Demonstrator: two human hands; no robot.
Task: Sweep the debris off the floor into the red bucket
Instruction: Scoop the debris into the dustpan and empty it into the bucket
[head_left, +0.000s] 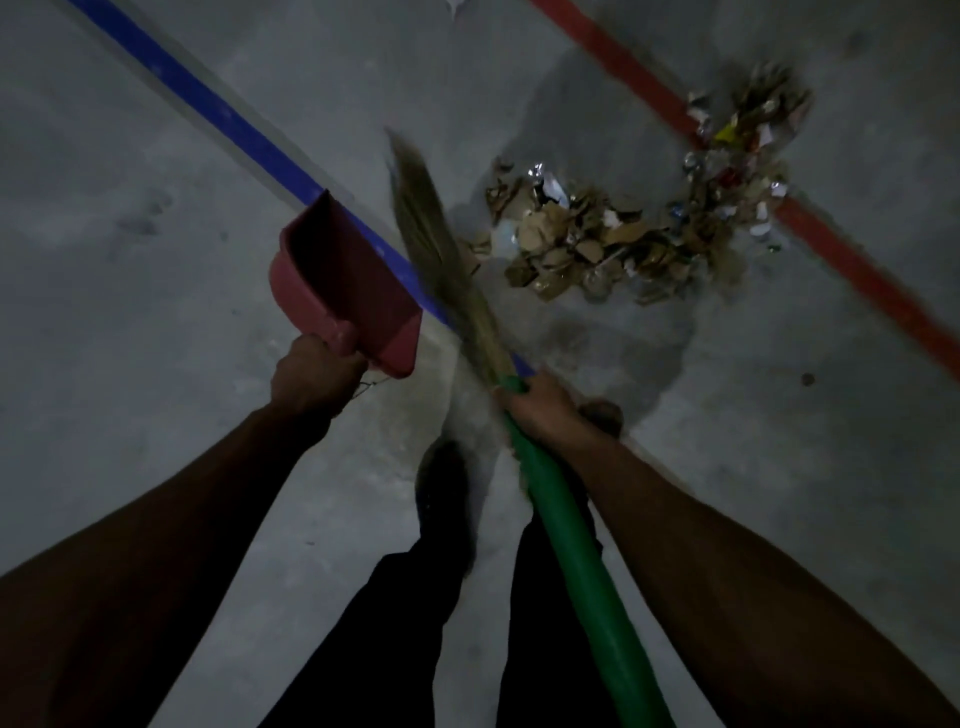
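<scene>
Left hand (317, 376) grips red plastic dustpan (345, 291); right hand (545, 408) grasps green-handled straw broom (441, 249) beside cardboard-and-foil debris pile (623, 228) on grey concrete floor (156, 156).

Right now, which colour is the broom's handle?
Green; the broom handle shows best in the head view.

Matt red plastic dustpan (348, 291), straw-bristled broom (441, 260) with smooth green handle, rough grey concrete floor (156, 156).

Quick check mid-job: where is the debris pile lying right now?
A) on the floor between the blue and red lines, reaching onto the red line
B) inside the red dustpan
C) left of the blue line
A: the debris pile lies on the floor, its far end across the red line.
</scene>
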